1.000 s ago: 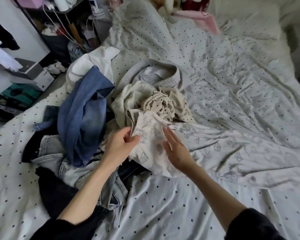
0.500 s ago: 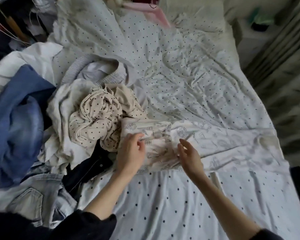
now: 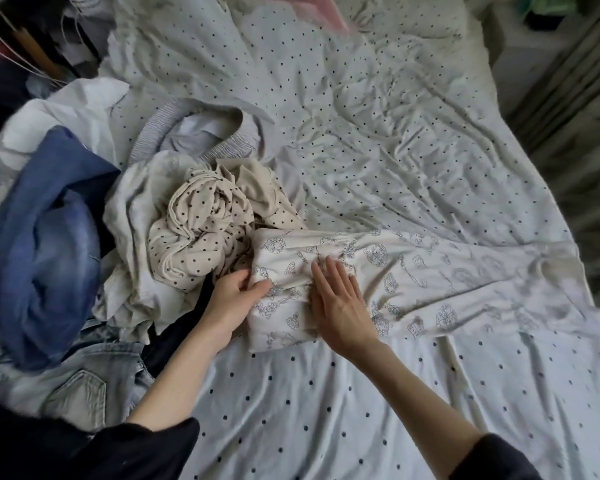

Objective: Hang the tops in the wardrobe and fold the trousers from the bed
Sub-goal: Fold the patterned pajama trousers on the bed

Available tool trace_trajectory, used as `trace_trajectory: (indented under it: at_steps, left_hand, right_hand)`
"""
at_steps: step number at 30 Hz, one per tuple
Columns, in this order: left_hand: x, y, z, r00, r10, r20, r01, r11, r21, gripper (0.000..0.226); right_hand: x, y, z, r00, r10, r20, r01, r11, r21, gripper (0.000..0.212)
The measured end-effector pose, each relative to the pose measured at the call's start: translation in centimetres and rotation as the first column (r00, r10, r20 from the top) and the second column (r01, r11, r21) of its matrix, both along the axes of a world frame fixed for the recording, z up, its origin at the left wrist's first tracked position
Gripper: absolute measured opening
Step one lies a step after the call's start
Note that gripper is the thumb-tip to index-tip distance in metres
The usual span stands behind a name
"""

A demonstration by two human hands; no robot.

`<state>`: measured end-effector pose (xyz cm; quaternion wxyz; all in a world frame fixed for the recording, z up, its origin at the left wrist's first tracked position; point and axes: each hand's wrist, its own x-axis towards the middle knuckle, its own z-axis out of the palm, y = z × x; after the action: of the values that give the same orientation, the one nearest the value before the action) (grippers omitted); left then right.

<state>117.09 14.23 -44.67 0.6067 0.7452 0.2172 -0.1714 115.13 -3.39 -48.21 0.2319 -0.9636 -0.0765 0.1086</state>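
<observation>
White trousers with a line-drawn print lie stretched across the bed, legs running to the right. Their left end is doubled over into a thick fold. My left hand grips the left edge of that fold, thumb on top. Flat on the fold lies my right hand, its fingers straight and pressing the cloth down. To the left sits a heap of clothes: a cream dotted garment, blue denim, pale jeans and a grey ribbed piece.
The bed's dotted white sheet is rumpled behind the trousers and smoother in front. A pink item lies at the head of the bed. Cluttered shelves with cables stand at the far left. A curtain hangs at the right.
The view has swung right. Both hands moved onto the trousers' left end, which is now folded over; my right hand went from raised to pressing flat on it.
</observation>
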Motion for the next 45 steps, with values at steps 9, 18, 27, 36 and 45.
trace_trajectory:
  at_steps: [9, 18, 27, 36, 45]
  left_hand:
    - [1.8, -6.5, 6.6, 0.984, -0.167, 0.056, 0.167, 0.986, 0.015, 0.007]
    - [3.6, -23.1, 4.3, 0.85, -0.526, 0.036, 0.521, 0.848, 0.091, 0.042]
    - [3.6, -19.6, -1.1, 0.98, 0.024, -0.2, 0.004, 0.99, 0.138, 0.034]
    - [3.4, -18.9, -0.6, 0.966, -0.002, -0.26, -0.029, 0.993, -0.117, 0.045]
    - [0.6, -16.2, 5.1, 0.989, -0.085, -0.12, 0.083, 0.996, -0.028, 0.05]
  right_hand:
    - [1.0, -5.6, 3.1, 0.877, -0.195, -0.44, 0.459, 0.612, 0.643, 0.05]
    - [0.5, -20.6, 4.2, 0.681, -0.409, -0.608, 0.721, 0.229, 0.654, 0.043]
    - [1.1, -20.8, -0.8, 0.974, -0.214, -0.068, 0.224, 0.954, 0.198, 0.044]
    - [0.3, -19.2, -0.6, 0.973, -0.144, -0.182, 0.182, 0.96, 0.212, 0.053]
    - [-1.9, -15.4, 3.2, 0.898, -0.167, -0.406, 0.375, 0.773, 0.512, 0.051]
